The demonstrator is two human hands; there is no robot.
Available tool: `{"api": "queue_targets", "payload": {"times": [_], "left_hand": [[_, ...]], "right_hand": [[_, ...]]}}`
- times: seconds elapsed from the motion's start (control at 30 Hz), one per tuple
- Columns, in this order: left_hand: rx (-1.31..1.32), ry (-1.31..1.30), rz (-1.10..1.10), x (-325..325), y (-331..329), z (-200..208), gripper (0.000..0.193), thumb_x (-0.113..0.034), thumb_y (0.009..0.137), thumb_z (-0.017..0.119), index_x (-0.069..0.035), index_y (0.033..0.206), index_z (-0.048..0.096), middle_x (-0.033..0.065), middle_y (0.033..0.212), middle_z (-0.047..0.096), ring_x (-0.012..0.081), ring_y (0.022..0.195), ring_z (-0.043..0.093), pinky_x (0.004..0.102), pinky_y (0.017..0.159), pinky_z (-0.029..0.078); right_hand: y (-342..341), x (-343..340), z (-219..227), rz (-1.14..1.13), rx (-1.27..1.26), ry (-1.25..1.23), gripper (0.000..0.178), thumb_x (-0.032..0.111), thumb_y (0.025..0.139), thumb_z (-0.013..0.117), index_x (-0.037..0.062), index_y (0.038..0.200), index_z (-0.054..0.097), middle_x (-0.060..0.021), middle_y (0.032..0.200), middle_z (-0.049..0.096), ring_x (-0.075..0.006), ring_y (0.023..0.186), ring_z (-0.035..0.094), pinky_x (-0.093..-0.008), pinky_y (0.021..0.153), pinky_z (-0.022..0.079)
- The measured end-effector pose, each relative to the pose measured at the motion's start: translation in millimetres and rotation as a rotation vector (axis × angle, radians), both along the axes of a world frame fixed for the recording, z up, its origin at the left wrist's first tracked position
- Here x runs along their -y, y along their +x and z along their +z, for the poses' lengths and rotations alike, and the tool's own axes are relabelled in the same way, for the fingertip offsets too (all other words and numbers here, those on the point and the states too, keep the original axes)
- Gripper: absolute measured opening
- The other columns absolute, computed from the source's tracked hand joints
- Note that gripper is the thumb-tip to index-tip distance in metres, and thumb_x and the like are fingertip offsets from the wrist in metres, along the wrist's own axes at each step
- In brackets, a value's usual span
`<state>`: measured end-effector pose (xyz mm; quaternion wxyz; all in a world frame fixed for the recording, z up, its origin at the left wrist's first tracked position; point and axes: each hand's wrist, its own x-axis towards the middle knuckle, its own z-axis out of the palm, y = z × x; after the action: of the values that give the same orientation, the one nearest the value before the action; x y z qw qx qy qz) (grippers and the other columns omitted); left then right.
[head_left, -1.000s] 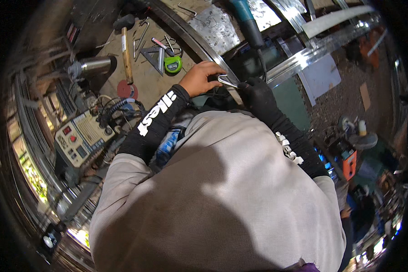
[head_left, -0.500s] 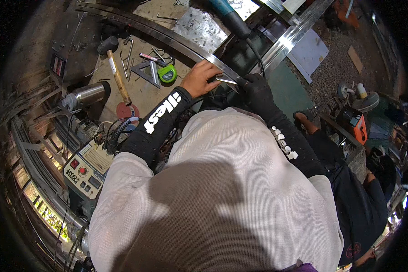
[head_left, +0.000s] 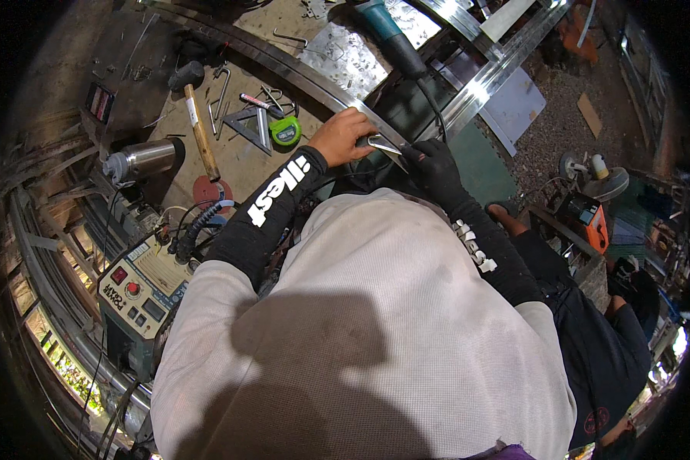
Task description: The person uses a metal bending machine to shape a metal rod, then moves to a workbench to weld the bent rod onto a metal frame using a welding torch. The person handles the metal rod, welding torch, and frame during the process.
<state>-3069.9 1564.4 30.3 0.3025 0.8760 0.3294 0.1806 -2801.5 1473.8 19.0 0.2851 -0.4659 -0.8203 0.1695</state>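
In front of my chest, my bare left hand (head_left: 345,136) is closed on one end of a short, shiny metal piece (head_left: 387,145). My right hand (head_left: 434,167), in a black glove, has its fingers closed at the other end. The piece lies beside a long metal bar (head_left: 303,73) that runs diagonally past both hands; whether it touches the bar I cannot tell. Left of my left hand are a green tape measure (head_left: 286,131), a triangular metal square (head_left: 251,129) and a marker (head_left: 259,100).
A mallet (head_left: 201,132), a steel flask (head_left: 147,159) and a welding machine (head_left: 141,287) stand to the left. Ahead lies a teal power tool (head_left: 387,37) with its cord near my right hand. A person in dark clothes (head_left: 602,337) is close by at the right.
The shiny piece has turned between my hands, and more of its face shows. My right hand has dropped slightly. The whole view has shifted a little.
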Motion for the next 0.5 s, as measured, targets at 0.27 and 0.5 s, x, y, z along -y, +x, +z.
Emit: {"api": "queue_targets", "payload": {"times": [0.27, 0.5], "left_hand": [[0.04, 0.094, -0.03, 1.7, 2.6, -3.2, 0.034, -0.018, 0.074, 0.08, -0.005, 0.103, 0.069, 0.0104, 0.098, 0.063, 0.0322, 0.097, 0.06, 0.0415, 0.086, 0.05], [-0.077, 0.105, -0.007, 4.4, 10.2, -1.4, 0.035, -0.025, 0.074, 0.079, -0.007, 0.102, 0.068, 0.0087, 0.096, 0.061, 0.0304, 0.097, 0.059, 0.0418, 0.087, 0.05]], "right_hand": [[-0.1, 0.2, -4.5, -0.014, -0.028, 0.034, 0.03, 0.008, 0.08, 0.078, 0.0055, 0.11, 0.075, -0.0115, 0.093, 0.068, -0.03, 0.085, 0.064, -0.0418, 0.075, 0.05], [4.4, 0.3, -5.6, 0.0, -0.028, 0.024, 0.03, 0.008, 0.081, 0.078, 0.0055, 0.111, 0.075, -0.0117, 0.094, 0.069, -0.0298, 0.086, 0.064, -0.0415, 0.077, 0.05]]}}
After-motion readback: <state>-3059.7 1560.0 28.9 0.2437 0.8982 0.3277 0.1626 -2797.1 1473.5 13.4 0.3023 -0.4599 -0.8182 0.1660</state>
